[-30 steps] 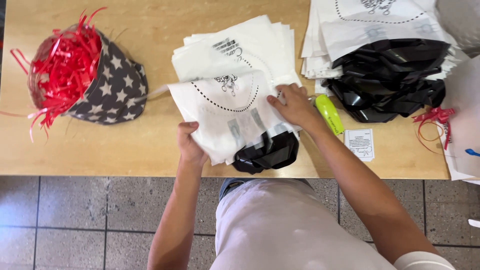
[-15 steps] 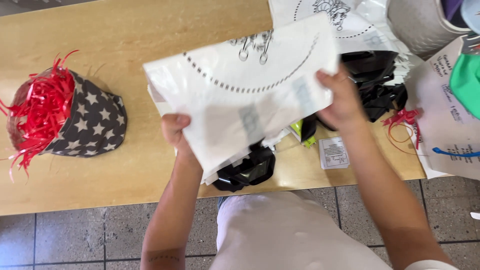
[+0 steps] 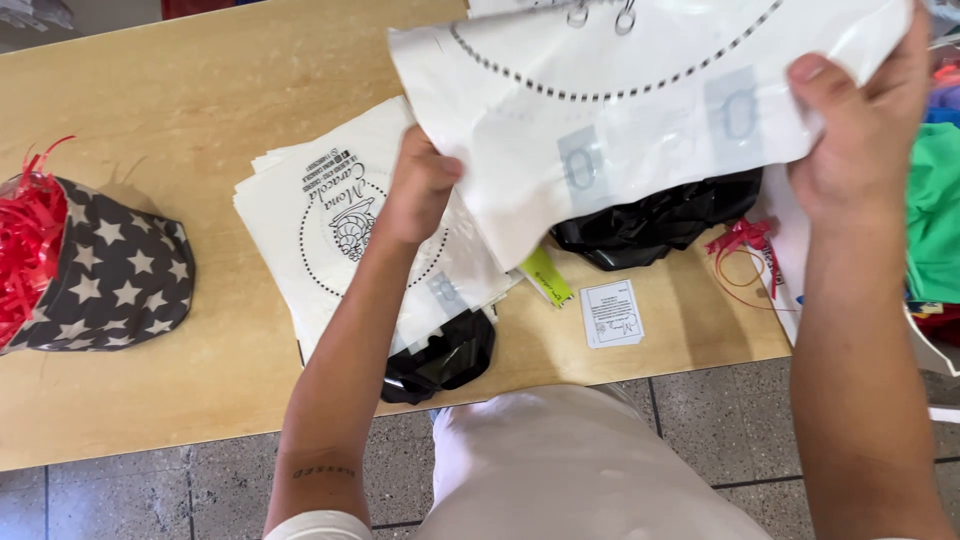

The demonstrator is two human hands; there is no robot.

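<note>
White plastic bag [image 3: 640, 120]: raised at upper right of frame, left hand [image 3: 420, 185] and right hand [image 3: 860, 130] each gripping an edge. Best held taut, clear of bag stack [image 3: 340, 230] on table [image 3: 200, 100].

Bare forearms, small tattoo on left forearm [image 3: 322, 471], light trousers [image 3: 580, 470].

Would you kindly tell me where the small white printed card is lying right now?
In the head view, the small white printed card lies flat on the wooden table near its front edge, right of the yellow-green strip and below the black bags.
</note>
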